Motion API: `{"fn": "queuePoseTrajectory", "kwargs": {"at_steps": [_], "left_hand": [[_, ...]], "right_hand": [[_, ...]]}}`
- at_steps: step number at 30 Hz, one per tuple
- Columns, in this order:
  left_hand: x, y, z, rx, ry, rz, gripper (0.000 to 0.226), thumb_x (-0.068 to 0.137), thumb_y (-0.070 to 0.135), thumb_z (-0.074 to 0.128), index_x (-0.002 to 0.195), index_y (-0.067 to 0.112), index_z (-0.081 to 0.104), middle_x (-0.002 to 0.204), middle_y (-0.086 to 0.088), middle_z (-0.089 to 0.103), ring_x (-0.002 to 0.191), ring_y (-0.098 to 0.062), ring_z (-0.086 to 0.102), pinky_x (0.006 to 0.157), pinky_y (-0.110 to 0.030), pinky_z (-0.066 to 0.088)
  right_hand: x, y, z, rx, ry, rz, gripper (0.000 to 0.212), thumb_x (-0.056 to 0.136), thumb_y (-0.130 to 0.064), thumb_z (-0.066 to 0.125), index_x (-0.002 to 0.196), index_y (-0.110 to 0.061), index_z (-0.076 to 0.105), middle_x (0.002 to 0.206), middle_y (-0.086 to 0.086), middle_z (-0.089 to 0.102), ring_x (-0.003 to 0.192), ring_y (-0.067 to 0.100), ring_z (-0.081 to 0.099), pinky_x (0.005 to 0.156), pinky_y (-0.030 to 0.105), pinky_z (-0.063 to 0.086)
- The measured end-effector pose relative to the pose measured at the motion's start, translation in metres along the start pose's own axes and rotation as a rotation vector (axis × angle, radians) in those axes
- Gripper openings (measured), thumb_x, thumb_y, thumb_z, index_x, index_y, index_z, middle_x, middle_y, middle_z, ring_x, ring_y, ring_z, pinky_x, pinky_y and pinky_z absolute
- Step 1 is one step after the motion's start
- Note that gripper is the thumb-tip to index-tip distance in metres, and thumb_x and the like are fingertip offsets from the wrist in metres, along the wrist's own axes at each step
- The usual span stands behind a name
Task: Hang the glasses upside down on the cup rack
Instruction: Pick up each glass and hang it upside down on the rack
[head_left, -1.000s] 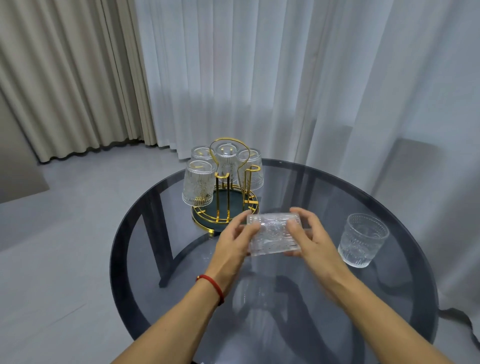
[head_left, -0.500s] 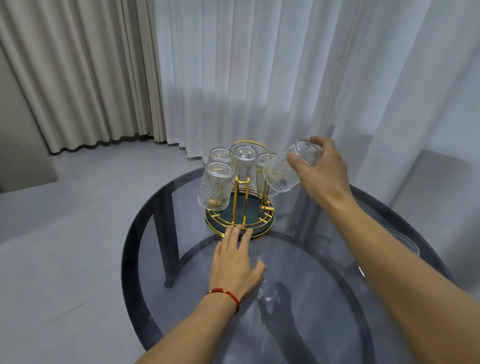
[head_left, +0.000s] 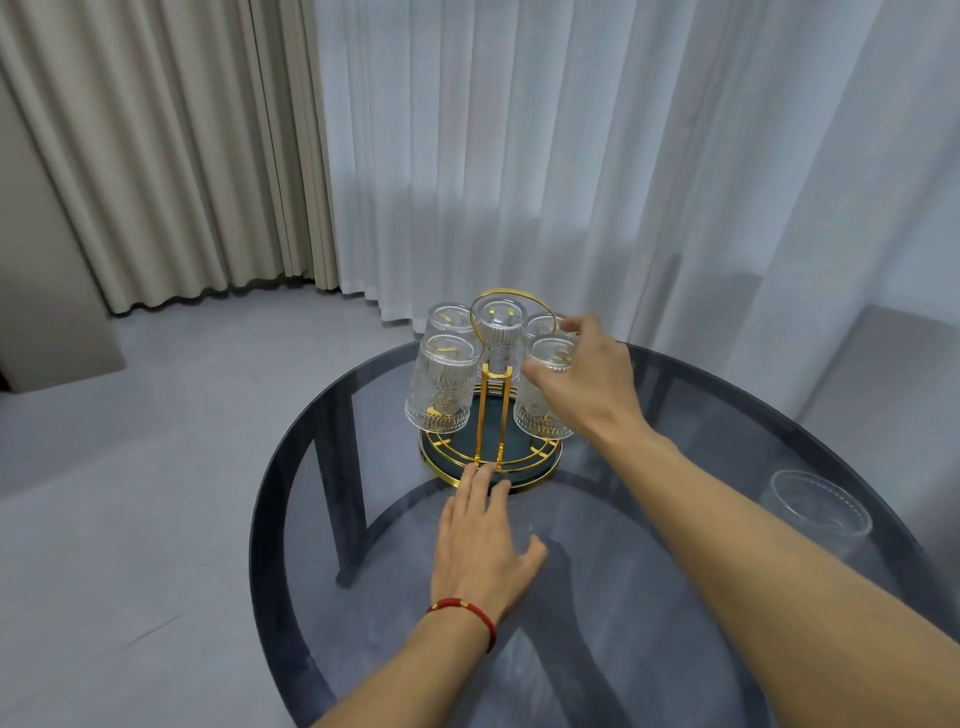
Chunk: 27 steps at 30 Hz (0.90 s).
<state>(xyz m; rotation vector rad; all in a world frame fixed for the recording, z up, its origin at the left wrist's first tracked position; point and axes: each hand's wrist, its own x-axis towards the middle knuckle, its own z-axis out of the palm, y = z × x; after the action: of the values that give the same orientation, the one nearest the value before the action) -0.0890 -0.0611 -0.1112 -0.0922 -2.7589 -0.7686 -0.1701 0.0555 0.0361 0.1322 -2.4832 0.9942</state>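
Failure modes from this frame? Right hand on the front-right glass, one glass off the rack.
1. The right hand grips the front-right ribbed clear glass beside its close-packed neighbours; a knock could chip them.
2. The gold wire cup rack looks top-heavy; the flat left hand only touches its base.
3. The loose clear glass sits near the smoked-glass round table edge.

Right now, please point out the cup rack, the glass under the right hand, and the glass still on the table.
cup rack (head_left: 540, 470): head view, gold base rim.
held glass (head_left: 540, 415): head view, lower wall.
table glass (head_left: 815, 506): head view, rim.
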Motion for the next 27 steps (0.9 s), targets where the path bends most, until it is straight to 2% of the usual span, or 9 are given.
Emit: {"fn": "queuePoseTrajectory", "kwargs": {"at_steps": [4, 11, 15, 17, 20, 23, 27], "left_hand": [[0.0, 0.0, 0.001, 0.0, 0.001, -0.001, 0.069, 0.089, 0.049, 0.056, 0.148, 0.019, 0.038, 0.166, 0.002, 0.017, 0.153, -0.016, 0.0, 0.122, -0.039, 0.014], [0.0, 0.0, 0.001, 0.016, 0.002, 0.007, 0.068, 0.088, 0.048, 0.057, 0.147, 0.019, 0.039, 0.165, 0.001, 0.017, 0.153, -0.017, 0.0, 0.122, -0.04, 0.013], [-0.001, 0.002, -0.001, 0.016, 0.004, 0.002, 0.068, 0.09, 0.048, 0.057, 0.148, 0.018, 0.038, 0.166, 0.0, 0.016, 0.153, -0.018, 0.0, 0.123, -0.04, 0.015], [-0.002, 0.004, -0.002, 0.023, 0.005, 0.004, 0.072, 0.091, 0.048, 0.057, 0.15, 0.017, 0.032, 0.166, -0.001, 0.015, 0.153, -0.019, 0.0, 0.123, -0.041, 0.014], [-0.003, 0.008, -0.004, 0.028, 0.0, 0.017, 0.077, 0.091, 0.043, 0.06, 0.154, 0.017, 0.024, 0.167, -0.004, 0.013, 0.153, -0.022, 0.001, 0.123, -0.04, 0.014], [-0.005, 0.016, -0.009, -0.006, 0.01, 0.062, 0.077, 0.088, 0.034, 0.065, 0.153, 0.017, 0.026, 0.165, -0.003, 0.018, 0.152, -0.021, 0.009, 0.121, -0.038, 0.019], [-0.01, 0.037, -0.017, -0.127, 0.04, 0.162, 0.066, 0.087, 0.023, 0.065, 0.147, 0.018, 0.037, 0.156, -0.001, 0.034, 0.145, -0.014, 0.022, 0.116, -0.027, 0.022]], "right_hand": [[-0.003, 0.005, 0.01, -0.038, 0.02, -0.014, 0.067, 0.083, -0.041, 0.079, 0.138, -0.015, 0.05, 0.133, 0.009, 0.06, 0.122, 0.027, 0.047, 0.095, 0.037, 0.044], [-0.007, 0.016, 0.012, -0.075, 0.027, -0.063, 0.076, 0.084, -0.041, 0.081, 0.142, -0.012, 0.042, 0.139, 0.009, 0.049, 0.129, 0.025, 0.047, 0.101, 0.031, 0.039], [-0.019, 0.021, 0.006, -0.071, -0.033, -0.073, 0.084, 0.087, -0.04, 0.078, 0.15, -0.009, 0.034, 0.148, 0.012, 0.041, 0.137, 0.026, 0.039, 0.106, 0.028, 0.032], [-0.033, 0.025, -0.001, -0.032, -0.014, -0.083, 0.078, 0.092, -0.038, 0.072, 0.152, -0.007, 0.033, 0.15, 0.014, 0.038, 0.139, 0.027, 0.036, 0.105, 0.024, 0.025], [-0.066, 0.039, -0.017, 0.034, 0.014, -0.081, 0.063, 0.096, -0.03, 0.065, 0.149, -0.007, 0.039, 0.147, 0.012, 0.041, 0.138, 0.024, 0.038, 0.107, 0.022, 0.024], [-0.106, 0.058, -0.033, 0.047, 0.066, -0.1, 0.054, 0.092, -0.02, 0.067, 0.141, -0.011, 0.047, 0.138, 0.006, 0.048, 0.13, 0.018, 0.044, 0.109, 0.026, 0.033], [-0.143, 0.085, -0.054, -0.067, 0.131, -0.129, 0.048, 0.083, -0.015, 0.067, 0.129, -0.016, 0.055, 0.128, 0.002, 0.054, 0.12, 0.023, 0.047, 0.105, 0.043, 0.042]]}}
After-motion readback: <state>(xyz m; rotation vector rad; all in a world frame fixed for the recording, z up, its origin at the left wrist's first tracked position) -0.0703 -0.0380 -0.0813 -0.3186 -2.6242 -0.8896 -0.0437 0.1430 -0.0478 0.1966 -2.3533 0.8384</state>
